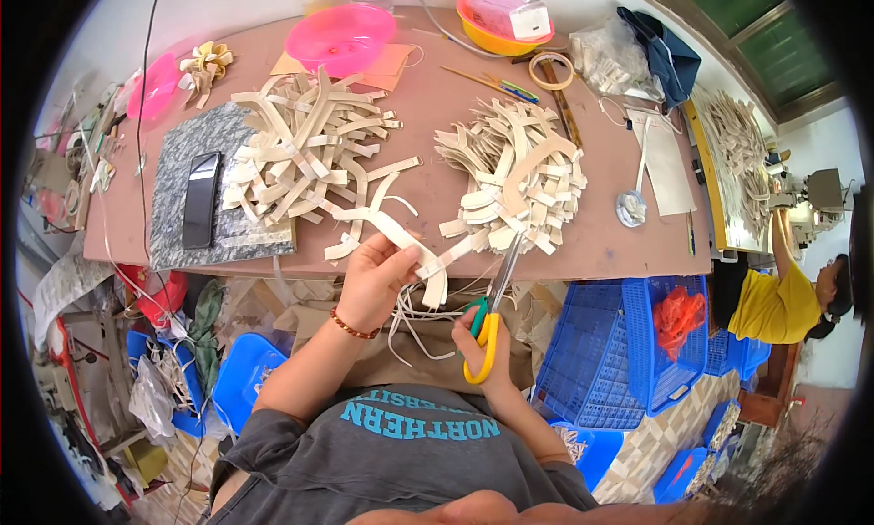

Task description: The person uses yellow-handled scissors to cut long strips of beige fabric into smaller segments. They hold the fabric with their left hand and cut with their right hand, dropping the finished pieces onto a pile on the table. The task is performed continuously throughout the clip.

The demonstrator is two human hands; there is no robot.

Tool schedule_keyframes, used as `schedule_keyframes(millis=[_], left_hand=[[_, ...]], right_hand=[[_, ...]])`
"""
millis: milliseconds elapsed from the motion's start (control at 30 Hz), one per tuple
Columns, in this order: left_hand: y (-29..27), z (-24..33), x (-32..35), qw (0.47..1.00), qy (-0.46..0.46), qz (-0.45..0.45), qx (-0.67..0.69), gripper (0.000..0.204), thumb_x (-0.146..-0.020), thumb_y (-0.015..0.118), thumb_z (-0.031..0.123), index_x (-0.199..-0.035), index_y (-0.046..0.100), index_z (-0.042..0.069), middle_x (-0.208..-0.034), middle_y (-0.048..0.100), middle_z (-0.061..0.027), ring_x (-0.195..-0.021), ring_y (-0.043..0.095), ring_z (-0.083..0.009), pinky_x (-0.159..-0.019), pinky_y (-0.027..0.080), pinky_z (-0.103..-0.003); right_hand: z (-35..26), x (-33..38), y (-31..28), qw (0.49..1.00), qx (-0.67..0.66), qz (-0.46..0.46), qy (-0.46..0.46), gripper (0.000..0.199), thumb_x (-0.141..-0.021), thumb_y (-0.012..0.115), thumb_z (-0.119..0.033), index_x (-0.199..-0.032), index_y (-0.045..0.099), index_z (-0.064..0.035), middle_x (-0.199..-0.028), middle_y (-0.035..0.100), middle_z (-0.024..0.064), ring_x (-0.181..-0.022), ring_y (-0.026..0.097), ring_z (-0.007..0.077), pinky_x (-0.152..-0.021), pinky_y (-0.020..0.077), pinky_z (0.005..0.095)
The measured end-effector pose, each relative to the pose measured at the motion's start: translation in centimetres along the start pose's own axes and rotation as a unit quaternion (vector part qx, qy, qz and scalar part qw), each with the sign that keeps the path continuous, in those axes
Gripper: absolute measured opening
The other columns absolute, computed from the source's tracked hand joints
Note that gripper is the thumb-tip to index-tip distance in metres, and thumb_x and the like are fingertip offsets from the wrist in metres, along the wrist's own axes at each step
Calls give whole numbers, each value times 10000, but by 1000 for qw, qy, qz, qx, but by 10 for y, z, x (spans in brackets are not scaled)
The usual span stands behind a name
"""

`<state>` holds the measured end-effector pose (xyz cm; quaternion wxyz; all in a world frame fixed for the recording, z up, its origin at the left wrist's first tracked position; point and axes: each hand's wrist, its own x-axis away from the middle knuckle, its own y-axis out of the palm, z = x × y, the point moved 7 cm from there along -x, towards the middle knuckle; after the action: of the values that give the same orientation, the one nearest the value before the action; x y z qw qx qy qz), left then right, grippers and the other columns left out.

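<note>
- My left hand [375,279] is pinched shut on a branched cream strip piece [405,238], held just off the near edge of the brown table [628,252].
- My right hand [482,343] is closed through the handles of the yellow-and-green scissors [492,311]; blades point up toward the strip, tip near the right pile [514,174].
- Left pile of cut strips [309,152] sits by the grey mat [196,202] with a dark phone [200,200] on it.
- Pink bowl [341,38] at the far edge; blue crates [628,352] on the floor to my right.
</note>
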<state>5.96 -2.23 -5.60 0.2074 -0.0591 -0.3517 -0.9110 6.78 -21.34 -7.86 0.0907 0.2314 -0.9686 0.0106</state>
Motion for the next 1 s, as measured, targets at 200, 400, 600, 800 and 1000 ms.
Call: schedule_keyframes(millis=[200, 400, 600, 800, 1000], left_hand=[[12, -20, 17, 994, -45, -55, -78, 215, -826, 608, 16, -1038, 576, 11, -930, 632, -51, -811, 601, -124, -705, 489, -259], [6, -12, 6, 998, -21, -10, -54, 203, -831, 612, 10, -1030, 575, 6, -900, 632, -33, -779, 594, -85, -677, 485, -227], [24, 7, -1, 999, 10, 6, 32, 206, -832, 601, -9, -1034, 574, 22, -908, 631, -40, -798, 586, -90, -656, 477, -228], [24, 6, -1, 999, 51, 6, 17, 196, -818, 621, -8, -1008, 583, 17, -909, 642, -51, -788, 599, -100, -675, 490, -233], [25, 6, 4, 998, 56, 16, -17, 193, -815, 625, -12, -1002, 584, 16, -920, 648, -65, -787, 614, -112, -672, 503, -242]], right_hand=[[-20, -27, 16, 1000, -13, -17, -14, 270, -731, 708, -80, -884, 488, -46, -750, 550, 12, -659, 525, 66, -609, 436, 215], [0, -19, 14, 996, -33, -87, 10, 320, -813, 659, -274, -925, 481, -33, -730, 501, 4, -642, 462, 72, -573, 390, 229], [-6, 22, 30, 950, -165, -259, 57, 749, -759, 463, -720, -1020, 444, -18, -768, 429, 0, -686, 403, 89, -608, 346, 231], [-12, 22, 33, 958, -94, -259, 75, 774, -711, 477, -765, -970, 445, -37, -743, 419, -9, -650, 393, 69, -564, 327, 205], [-16, 16, 35, 966, -74, -238, 69, 781, -687, 483, -783, -947, 448, -47, -709, 407, -20, -629, 390, 52, -537, 316, 198]])
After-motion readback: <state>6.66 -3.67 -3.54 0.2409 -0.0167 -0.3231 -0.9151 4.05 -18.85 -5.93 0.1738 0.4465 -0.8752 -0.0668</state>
